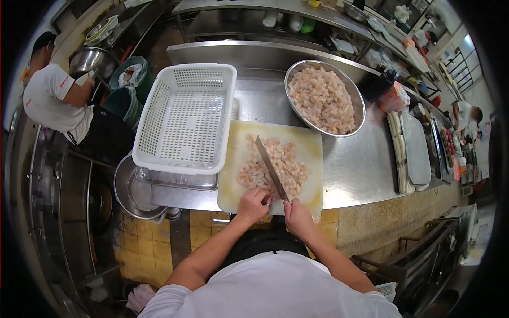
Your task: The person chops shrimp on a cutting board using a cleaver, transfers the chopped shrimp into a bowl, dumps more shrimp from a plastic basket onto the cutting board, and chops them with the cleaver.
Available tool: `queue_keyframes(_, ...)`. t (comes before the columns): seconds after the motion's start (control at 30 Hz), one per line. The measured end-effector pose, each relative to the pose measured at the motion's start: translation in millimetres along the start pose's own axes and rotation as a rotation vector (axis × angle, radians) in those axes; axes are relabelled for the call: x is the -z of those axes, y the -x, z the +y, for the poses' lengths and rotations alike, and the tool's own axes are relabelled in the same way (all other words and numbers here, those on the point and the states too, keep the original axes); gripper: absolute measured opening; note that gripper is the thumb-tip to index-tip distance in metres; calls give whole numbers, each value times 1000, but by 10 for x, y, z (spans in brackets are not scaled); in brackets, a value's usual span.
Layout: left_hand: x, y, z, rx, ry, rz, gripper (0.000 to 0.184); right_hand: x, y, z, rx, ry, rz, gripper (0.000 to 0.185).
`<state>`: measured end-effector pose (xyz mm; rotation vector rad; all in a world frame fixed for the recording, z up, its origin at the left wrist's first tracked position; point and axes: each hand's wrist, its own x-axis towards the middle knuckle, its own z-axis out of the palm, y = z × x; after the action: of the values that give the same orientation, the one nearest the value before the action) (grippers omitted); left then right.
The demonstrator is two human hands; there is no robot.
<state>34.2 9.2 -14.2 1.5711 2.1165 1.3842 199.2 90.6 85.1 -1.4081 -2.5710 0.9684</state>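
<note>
My right hand (299,218) is wrapped round the handle of a knife (271,170). The long blade slants up and left across a pile of peeled, pale pink shrimp (290,164), some of it in pieces. Beneath lies a white cutting board (233,193) with yellowish stains. My left hand (254,205) rests at the board's near edge, left of the blade, with fingers curled in by the shrimp; what they pinch, if anything, is hidden. Past the board's far right corner stands a steel bowl (362,117) heaped with shrimp.
An upright white plastic basket (231,106) stands left of the board, over a steel tray (204,182). A steel pot (127,185) sits lower left. Trays (415,151) and a dark bottle (383,85) line the counter's right side. One person (55,98) works at left; others are far right.
</note>
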Motion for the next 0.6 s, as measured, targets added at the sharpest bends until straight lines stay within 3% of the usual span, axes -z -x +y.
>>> queue_keyframes(0.2,21,-18,33,8,3,-2,17,-13,-234,190,37,-82,39,41)
queue_keyframes(0.4,69,22,23,57,63,6,19,517,37,-269,-4,-123,48,39)
queue_keyframes(0.6,147,-40,54,161,147,-23,20,-18,-91,5,-7,-22,-8,41)
